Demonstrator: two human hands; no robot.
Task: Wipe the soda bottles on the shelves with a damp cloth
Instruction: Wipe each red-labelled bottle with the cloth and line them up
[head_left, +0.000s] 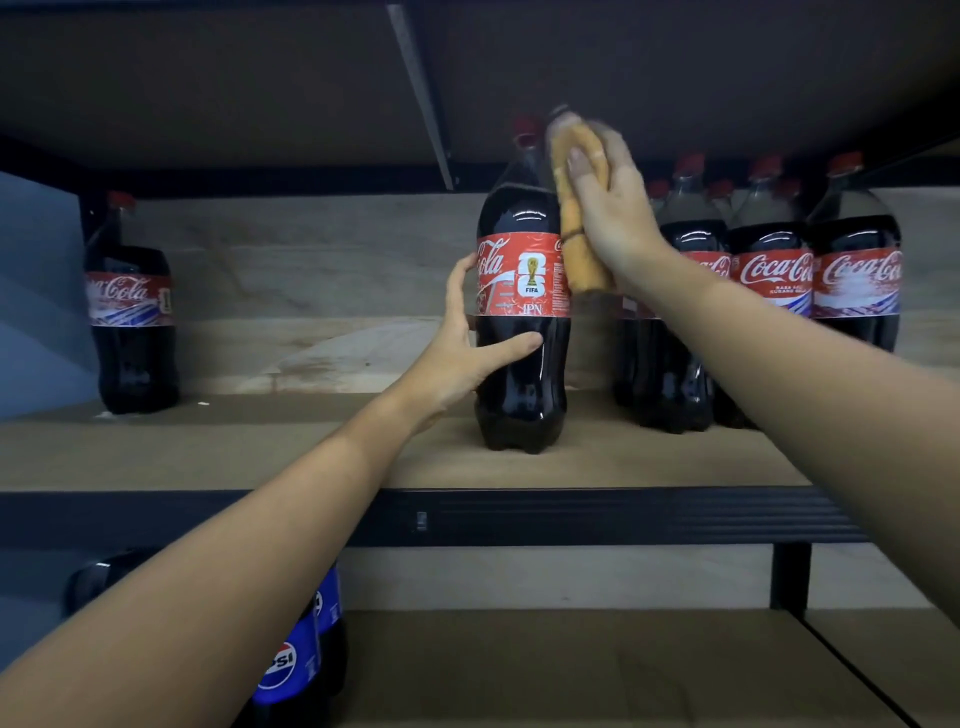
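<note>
Shelf carries Coca-Cola bottle, label reading "FIFA", "JPN", upright near front edge, open board to its left. Left hand grip wraps bottle body. Right hand grip presses orange cloth against bottle's shoulder. Pepsi bottle below.

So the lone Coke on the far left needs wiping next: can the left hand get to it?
Probably yes: the shelf between lies bare, but the left hand first must release the bottle it steadies.

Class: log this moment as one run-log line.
left hand steadies front cola bottle | right hand presses orange cloth to its shoulder | step: wiping
</note>
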